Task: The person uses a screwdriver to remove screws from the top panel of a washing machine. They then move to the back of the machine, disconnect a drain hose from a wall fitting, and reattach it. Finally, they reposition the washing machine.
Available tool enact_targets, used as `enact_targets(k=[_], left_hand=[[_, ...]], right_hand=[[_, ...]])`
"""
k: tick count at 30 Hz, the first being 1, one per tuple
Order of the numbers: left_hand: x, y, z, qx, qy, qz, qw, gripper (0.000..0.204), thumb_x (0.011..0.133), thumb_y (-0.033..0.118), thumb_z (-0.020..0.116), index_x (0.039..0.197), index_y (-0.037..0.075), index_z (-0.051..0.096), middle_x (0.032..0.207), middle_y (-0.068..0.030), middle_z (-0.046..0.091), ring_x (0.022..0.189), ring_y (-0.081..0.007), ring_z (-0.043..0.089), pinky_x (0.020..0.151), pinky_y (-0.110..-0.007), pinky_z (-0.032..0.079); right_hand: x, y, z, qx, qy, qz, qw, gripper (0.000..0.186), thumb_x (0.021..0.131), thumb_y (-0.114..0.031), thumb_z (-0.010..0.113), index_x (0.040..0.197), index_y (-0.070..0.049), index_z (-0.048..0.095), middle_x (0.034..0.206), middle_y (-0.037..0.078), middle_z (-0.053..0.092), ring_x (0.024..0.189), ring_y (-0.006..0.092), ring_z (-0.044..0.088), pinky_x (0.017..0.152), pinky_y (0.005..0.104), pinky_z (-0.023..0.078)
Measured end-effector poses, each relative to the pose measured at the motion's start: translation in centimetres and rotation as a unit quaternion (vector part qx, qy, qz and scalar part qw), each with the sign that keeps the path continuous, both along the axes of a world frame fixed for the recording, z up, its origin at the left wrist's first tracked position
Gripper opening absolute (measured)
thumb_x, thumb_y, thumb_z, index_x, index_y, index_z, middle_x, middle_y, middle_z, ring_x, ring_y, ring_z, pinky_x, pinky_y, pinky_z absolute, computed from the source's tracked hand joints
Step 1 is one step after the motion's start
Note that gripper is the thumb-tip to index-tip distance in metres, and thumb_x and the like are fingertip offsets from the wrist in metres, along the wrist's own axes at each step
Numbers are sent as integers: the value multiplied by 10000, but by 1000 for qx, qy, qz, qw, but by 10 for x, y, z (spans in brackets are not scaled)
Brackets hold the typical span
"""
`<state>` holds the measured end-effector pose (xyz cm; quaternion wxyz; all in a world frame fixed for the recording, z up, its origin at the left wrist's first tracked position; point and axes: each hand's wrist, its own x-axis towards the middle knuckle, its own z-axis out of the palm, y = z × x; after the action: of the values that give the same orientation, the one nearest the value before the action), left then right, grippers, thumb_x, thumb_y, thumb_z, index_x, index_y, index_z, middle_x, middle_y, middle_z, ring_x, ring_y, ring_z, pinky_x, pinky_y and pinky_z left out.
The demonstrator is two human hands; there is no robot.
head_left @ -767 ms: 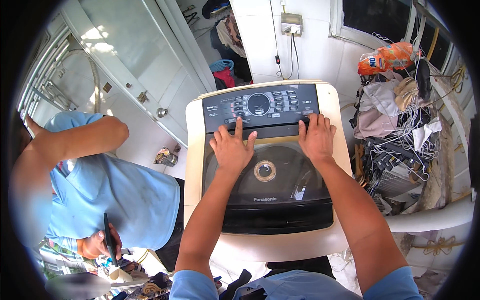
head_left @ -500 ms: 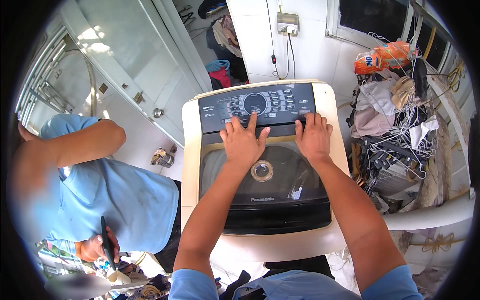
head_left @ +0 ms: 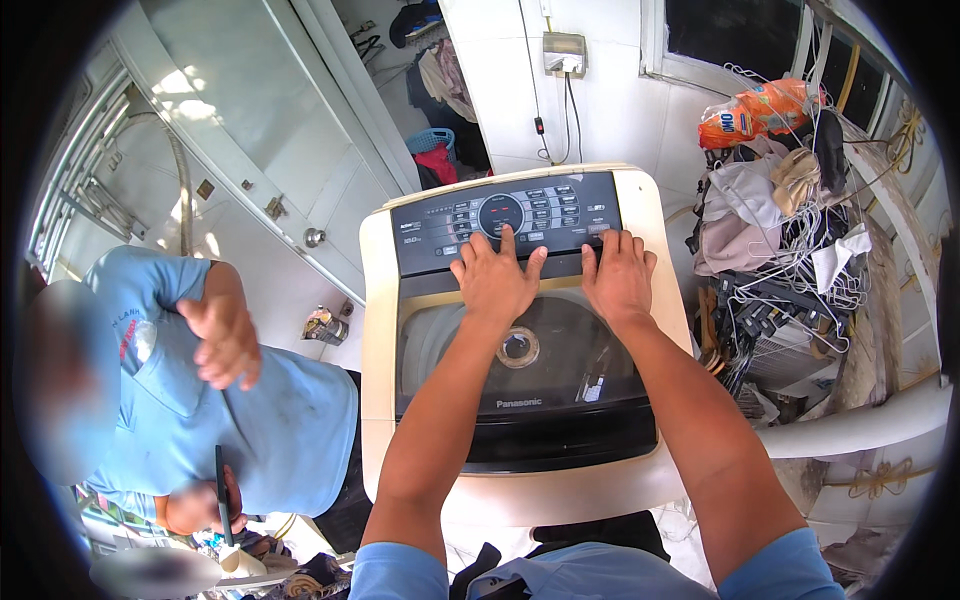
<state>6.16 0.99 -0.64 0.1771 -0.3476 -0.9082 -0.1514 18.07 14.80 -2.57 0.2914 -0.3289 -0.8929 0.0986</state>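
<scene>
A cream top-loading washing machine (head_left: 560,498) stands in front of me, its dark see-through lid (head_left: 450,355) down. My left hand (head_left: 495,282) lies over the near edge of the grey control panel (head_left: 425,230). Its index finger reaches a spot just below the round display (head_left: 501,211), where small red marks glow. The thumb is spread away from it. My right hand (head_left: 620,278) rests at the panel's right part, fingers stretched out near the lower right button. Neither hand holds anything. A ring-shaped part (head_left: 518,347) shows at the lid's middle.
On the left a co-worker in a light blue shirt (head_left: 270,400) holds a dark phone (head_left: 221,490). Beyond is a white door (head_left: 270,110). At right, wire hangers (head_left: 790,300) and clothes pile up below an orange bag (head_left: 760,112). A cabled wall socket (head_left: 565,55) sits behind the machine.
Red marks now show on the round display, which was dark before. My hands have stayed nearly in place on the panel. The co-worker's raised arm has swung down in front of the chest.
</scene>
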Motion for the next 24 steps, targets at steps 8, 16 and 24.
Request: enact_targets(k=[8, 16, 24], left_hand=[[86, -137, 6, 216, -13, -85, 973, 318, 901, 169, 733, 1205, 74, 723, 986, -98, 582, 931, -263, 552, 869, -396, 395], [167, -235, -62, 362, -37, 62, 930, 239, 838, -12, 773, 1068, 48, 757, 927, -82, 573, 876, -223, 542, 768, -339, 456], [165, -237, -57, 399, -38, 49, 915, 272, 843, 42, 794, 740, 66, 544, 902, -92, 572, 892, -245, 535, 769, -361, 449]], right_hand=[[9, 10, -6, 0, 13, -6, 1000, 274, 1003, -297, 549, 1120, -52, 579, 1092, 111, 582, 1085, 286, 529, 970, 474, 354], [3, 9, -11, 6, 11, 0, 1000, 220, 1047, -246, 482, 1065, -54, 587, 1027, 102, 570, 1016, 287, 537, 946, 484, 362], [7, 9, -15, 92, 38, 26, 995, 333, 1028, -339, 544, 863, -65, 636, 926, 104, 559, 961, 303, 555, 832, 472, 412]])
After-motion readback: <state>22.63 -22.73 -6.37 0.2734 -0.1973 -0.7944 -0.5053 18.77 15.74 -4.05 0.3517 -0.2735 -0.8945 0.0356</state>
